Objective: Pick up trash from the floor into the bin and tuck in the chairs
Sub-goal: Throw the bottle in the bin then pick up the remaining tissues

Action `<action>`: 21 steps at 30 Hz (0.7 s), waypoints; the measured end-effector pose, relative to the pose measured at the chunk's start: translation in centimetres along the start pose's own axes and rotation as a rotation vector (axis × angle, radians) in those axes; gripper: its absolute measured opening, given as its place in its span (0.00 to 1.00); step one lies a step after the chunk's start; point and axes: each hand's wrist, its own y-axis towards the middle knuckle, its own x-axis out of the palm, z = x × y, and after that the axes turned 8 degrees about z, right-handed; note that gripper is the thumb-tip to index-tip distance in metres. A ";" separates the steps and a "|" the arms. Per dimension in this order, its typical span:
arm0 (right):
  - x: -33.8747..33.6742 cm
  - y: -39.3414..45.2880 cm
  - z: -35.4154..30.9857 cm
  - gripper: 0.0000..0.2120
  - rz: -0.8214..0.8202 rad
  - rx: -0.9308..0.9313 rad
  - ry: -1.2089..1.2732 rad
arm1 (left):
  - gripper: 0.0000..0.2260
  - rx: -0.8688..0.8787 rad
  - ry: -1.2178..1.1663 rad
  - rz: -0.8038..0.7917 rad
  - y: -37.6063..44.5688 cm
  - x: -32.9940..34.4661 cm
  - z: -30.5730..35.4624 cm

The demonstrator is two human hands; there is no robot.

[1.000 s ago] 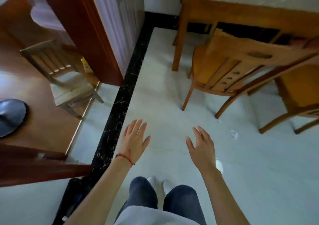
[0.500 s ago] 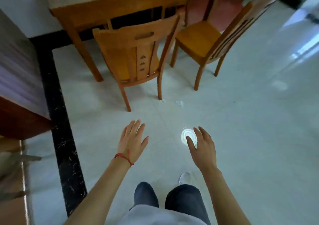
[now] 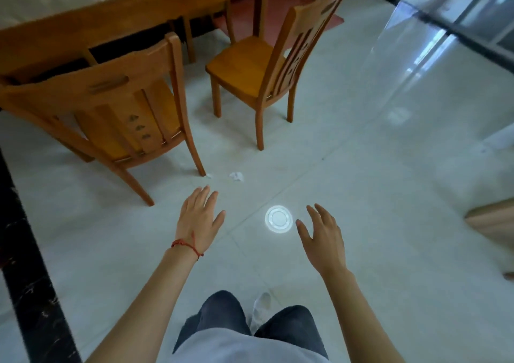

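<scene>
Both hands, left hand [image 3: 199, 218] and right hand [image 3: 322, 236], are spread and hold nothing. The crumpled paper [image 3: 237, 176] lies on the floor [image 3: 375, 195] beyond them, beside the near chair [image 3: 111, 106]; the far chair [image 3: 267, 65] stands pulled out from the table [image 3: 111, 20].

Both bare arms reach forward over a pale tiled floor [image 3: 375, 195]. The left hand [image 3: 199, 219], a red string bracelet [image 3: 187, 245] at its wrist, and the right hand [image 3: 324, 234] are spread and empty, palms down. Between them a round ceiling-light reflection [image 3: 278, 219] glares on the tiles. Just past the left fingers [image 3: 204, 195], a crumpled white paper scrap [image 3: 237, 176] lies near the rear leg of the nearer wooden chair [image 3: 116, 109]. A second chair [image 3: 267, 65] stands pulled out from the table [image 3: 111, 15].
</scene>
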 end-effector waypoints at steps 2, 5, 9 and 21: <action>-0.6 2.1 0.7 0.24 -0.013 -0.025 -0.005 | 0.24 -0.017 0.008 0.013 1.2 0.4 0.8; -1.0 5.1 0.9 0.23 -0.028 -0.049 -0.008 | 0.23 -0.045 0.009 0.030 2.7 0.8 1.4; -0.3 9.8 -0.2 0.23 -0.060 -0.104 -0.005 | 0.23 -0.096 0.021 0.046 5.7 1.6 0.9; 1.5 26.6 -6.0 0.26 -0.170 -0.227 -0.053 | 0.21 -0.185 -0.008 0.001 21.4 2.5 -2.7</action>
